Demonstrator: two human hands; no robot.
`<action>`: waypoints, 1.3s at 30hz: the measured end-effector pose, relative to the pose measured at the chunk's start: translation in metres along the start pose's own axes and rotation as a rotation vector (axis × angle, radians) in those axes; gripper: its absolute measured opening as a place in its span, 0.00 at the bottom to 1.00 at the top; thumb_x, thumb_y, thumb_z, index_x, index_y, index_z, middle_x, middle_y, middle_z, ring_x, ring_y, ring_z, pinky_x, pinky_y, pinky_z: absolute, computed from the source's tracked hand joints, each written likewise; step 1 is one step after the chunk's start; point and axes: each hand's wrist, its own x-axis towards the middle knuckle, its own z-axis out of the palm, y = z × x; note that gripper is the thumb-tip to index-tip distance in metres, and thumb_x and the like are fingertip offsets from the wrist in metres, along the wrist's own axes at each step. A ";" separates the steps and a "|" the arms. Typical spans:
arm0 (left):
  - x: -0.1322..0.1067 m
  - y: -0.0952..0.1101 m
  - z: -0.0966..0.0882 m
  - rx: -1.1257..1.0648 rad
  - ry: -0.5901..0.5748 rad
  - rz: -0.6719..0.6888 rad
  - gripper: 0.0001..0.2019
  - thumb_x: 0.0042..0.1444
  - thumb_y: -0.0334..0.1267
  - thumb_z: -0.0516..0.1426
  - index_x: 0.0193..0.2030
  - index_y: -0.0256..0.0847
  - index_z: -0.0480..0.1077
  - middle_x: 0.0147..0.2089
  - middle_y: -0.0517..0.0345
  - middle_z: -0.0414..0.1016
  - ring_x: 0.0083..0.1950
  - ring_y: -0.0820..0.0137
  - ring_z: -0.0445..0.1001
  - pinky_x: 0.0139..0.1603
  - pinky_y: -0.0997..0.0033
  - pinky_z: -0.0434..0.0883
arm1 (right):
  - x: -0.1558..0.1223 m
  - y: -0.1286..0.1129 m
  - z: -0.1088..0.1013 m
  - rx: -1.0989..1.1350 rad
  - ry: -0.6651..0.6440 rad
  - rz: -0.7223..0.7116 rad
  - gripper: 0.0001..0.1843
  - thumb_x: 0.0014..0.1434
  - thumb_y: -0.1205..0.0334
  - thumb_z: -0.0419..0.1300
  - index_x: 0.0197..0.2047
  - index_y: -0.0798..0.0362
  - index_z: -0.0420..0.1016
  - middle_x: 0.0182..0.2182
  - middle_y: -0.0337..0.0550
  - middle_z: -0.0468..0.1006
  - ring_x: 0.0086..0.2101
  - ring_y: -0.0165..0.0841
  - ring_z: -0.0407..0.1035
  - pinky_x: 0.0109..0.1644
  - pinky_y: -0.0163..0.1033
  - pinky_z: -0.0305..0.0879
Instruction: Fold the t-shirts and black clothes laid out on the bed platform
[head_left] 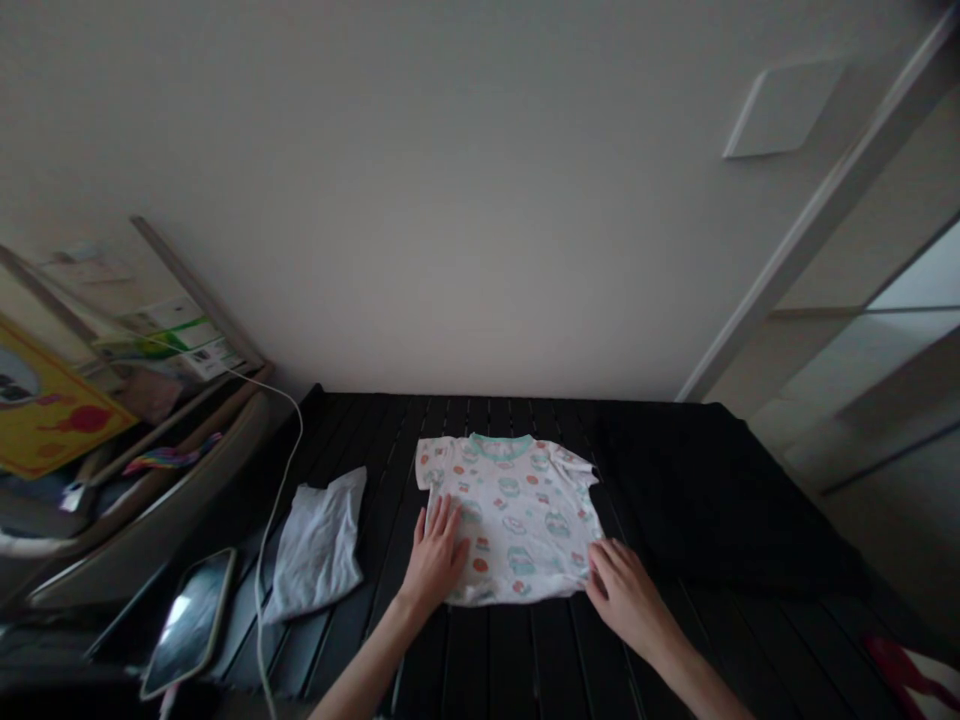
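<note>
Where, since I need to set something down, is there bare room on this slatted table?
Bare slats: between the patterned T-shirt and wall, and between the forearms. Crowded: left end, with smartphone, white cable and folded gray garment.

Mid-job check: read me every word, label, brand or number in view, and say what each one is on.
No text can be read here.
Small shirt: printed motifs; any lettering among them is too small to read.
Green-and-white printed item, at left: marks too blurred to read.
Yellow printed item, far left: no words can be made out.
Phone: nothing legible.
</note>
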 end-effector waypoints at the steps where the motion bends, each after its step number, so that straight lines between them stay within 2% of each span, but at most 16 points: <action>1: -0.011 0.003 -0.006 -0.046 -0.024 0.059 0.20 0.62 0.36 0.48 0.60 0.43 0.64 0.68 0.50 0.59 0.70 0.59 0.53 0.68 0.50 0.52 | -0.008 -0.001 -0.005 0.021 -0.018 -0.028 0.09 0.56 0.69 0.51 0.39 0.49 0.68 0.36 0.45 0.76 0.41 0.38 0.71 0.48 0.46 0.66; 3: -0.035 0.011 -0.017 -0.142 -0.065 0.156 0.15 0.61 0.35 0.50 0.53 0.46 0.69 0.62 0.53 0.67 0.66 0.62 0.60 0.66 0.52 0.57 | -0.023 -0.003 -0.014 0.048 -0.055 -0.087 0.16 0.56 0.70 0.51 0.47 0.48 0.68 0.38 0.43 0.77 0.41 0.37 0.71 0.52 0.47 0.64; 5: -0.058 0.017 -0.026 -0.204 -0.075 0.167 0.11 0.59 0.34 0.52 0.48 0.46 0.70 0.57 0.53 0.71 0.60 0.63 0.66 0.62 0.54 0.62 | -0.035 -0.005 -0.020 0.043 -0.076 -0.138 0.24 0.54 0.70 0.53 0.54 0.46 0.65 0.41 0.42 0.78 0.43 0.37 0.72 0.55 0.50 0.61; 6: -0.067 0.020 -0.029 -0.220 -0.074 0.159 0.10 0.58 0.34 0.53 0.45 0.45 0.71 0.55 0.53 0.72 0.58 0.62 0.68 0.60 0.54 0.63 | -0.039 -0.007 -0.023 0.028 -0.077 -0.153 0.25 0.53 0.70 0.54 0.55 0.44 0.66 0.41 0.41 0.78 0.43 0.38 0.72 0.55 0.50 0.61; 9: -0.092 0.022 -0.033 -0.256 -0.073 0.192 0.05 0.58 0.34 0.54 0.37 0.45 0.71 0.51 0.53 0.73 0.53 0.62 0.70 0.55 0.57 0.66 | -0.042 -0.014 -0.029 -0.040 -0.045 -0.130 0.11 0.54 0.67 0.56 0.40 0.45 0.75 0.37 0.43 0.79 0.42 0.40 0.72 0.51 0.51 0.64; 11: -0.103 0.019 -0.033 -0.272 -0.075 0.247 0.08 0.61 0.35 0.52 0.35 0.45 0.72 0.45 0.53 0.75 0.48 0.64 0.72 0.51 0.60 0.68 | -0.040 -0.024 -0.030 -0.051 -0.025 -0.097 0.07 0.55 0.66 0.56 0.32 0.47 0.75 0.37 0.45 0.78 0.42 0.41 0.72 0.50 0.50 0.66; 14: -0.108 0.011 -0.031 -0.284 -0.031 0.204 0.16 0.65 0.37 0.46 0.30 0.45 0.72 0.32 0.55 0.74 0.36 0.67 0.73 0.43 0.65 0.69 | -0.035 -0.052 -0.028 0.035 -0.020 -0.063 0.10 0.57 0.66 0.55 0.38 0.48 0.76 0.41 0.46 0.77 0.45 0.41 0.71 0.51 0.49 0.67; 16: -0.100 0.004 -0.028 -0.298 0.040 0.094 0.18 0.66 0.39 0.44 0.31 0.44 0.72 0.31 0.55 0.73 0.34 0.68 0.73 0.41 0.67 0.69 | -0.033 -0.078 -0.024 0.110 -0.068 -0.067 0.16 0.57 0.67 0.54 0.47 0.48 0.75 0.49 0.48 0.75 0.50 0.42 0.69 0.56 0.48 0.66; 17: -0.091 0.000 -0.027 -0.301 0.082 0.033 0.18 0.66 0.39 0.43 0.34 0.44 0.73 0.34 0.53 0.74 0.37 0.67 0.73 0.43 0.67 0.69 | -0.031 -0.093 -0.022 0.149 -0.119 -0.084 0.20 0.56 0.67 0.55 0.52 0.47 0.73 0.54 0.49 0.72 0.54 0.42 0.66 0.58 0.49 0.64; 20: -0.052 -0.013 -0.019 -0.244 0.185 -0.166 0.19 0.66 0.42 0.42 0.55 0.44 0.68 0.55 0.47 0.71 0.56 0.61 0.69 0.55 0.58 0.66 | -0.025 -0.138 -0.013 0.267 -0.326 -0.191 0.34 0.53 0.63 0.60 0.64 0.41 0.61 0.68 0.47 0.51 0.64 0.48 0.51 0.63 0.53 0.57; 22: -0.020 -0.023 -0.012 -0.156 0.168 -0.321 0.23 0.66 0.46 0.42 0.64 0.47 0.60 0.65 0.45 0.61 0.66 0.54 0.58 0.60 0.47 0.60 | -0.021 -0.163 -0.004 0.334 -0.425 -0.303 0.43 0.51 0.56 0.65 0.67 0.36 0.53 0.71 0.45 0.35 0.66 0.55 0.40 0.64 0.61 0.50; 24: 0.008 -0.031 -0.005 -0.084 0.081 -0.414 0.25 0.65 0.51 0.42 0.67 0.51 0.56 0.70 0.45 0.54 0.70 0.49 0.47 0.62 0.39 0.54 | -0.018 -0.183 0.011 0.373 -0.459 -0.425 0.47 0.49 0.48 0.66 0.68 0.32 0.48 0.70 0.43 0.27 0.66 0.59 0.35 0.63 0.68 0.46; 27: 0.035 -0.039 0.003 -0.031 -0.027 -0.423 0.27 0.65 0.53 0.41 0.68 0.52 0.54 0.72 0.48 0.47 0.72 0.48 0.38 0.62 0.34 0.48 | -0.022 -0.204 0.043 0.369 -0.419 -0.499 0.46 0.53 0.42 0.62 0.69 0.31 0.42 0.69 0.45 0.29 0.65 0.59 0.37 0.61 0.70 0.48; 31: 0.046 -0.041 0.004 -0.028 -0.044 -0.389 0.26 0.66 0.49 0.39 0.68 0.49 0.54 0.73 0.53 0.47 0.73 0.52 0.34 0.63 0.31 0.45 | -0.032 -0.215 0.078 0.284 -0.283 -0.400 0.47 0.57 0.41 0.56 0.71 0.44 0.35 0.67 0.51 0.44 0.63 0.57 0.48 0.61 0.65 0.54; 35: 0.054 -0.029 -0.003 -0.064 -0.028 -0.411 0.24 0.66 0.42 0.41 0.68 0.48 0.55 0.71 0.55 0.52 0.73 0.56 0.36 0.64 0.35 0.47 | -0.037 -0.216 0.077 0.185 -0.109 -0.313 0.48 0.58 0.43 0.52 0.71 0.52 0.31 0.67 0.52 0.48 0.63 0.55 0.51 0.59 0.63 0.56; 39: 0.077 0.002 -0.019 -0.136 0.056 -0.336 0.26 0.65 0.41 0.42 0.69 0.45 0.50 0.72 0.54 0.48 0.73 0.61 0.38 0.66 0.44 0.49 | -0.045 -0.209 0.062 0.069 0.087 -0.121 0.48 0.57 0.45 0.52 0.71 0.56 0.31 0.66 0.53 0.53 0.63 0.55 0.51 0.60 0.64 0.53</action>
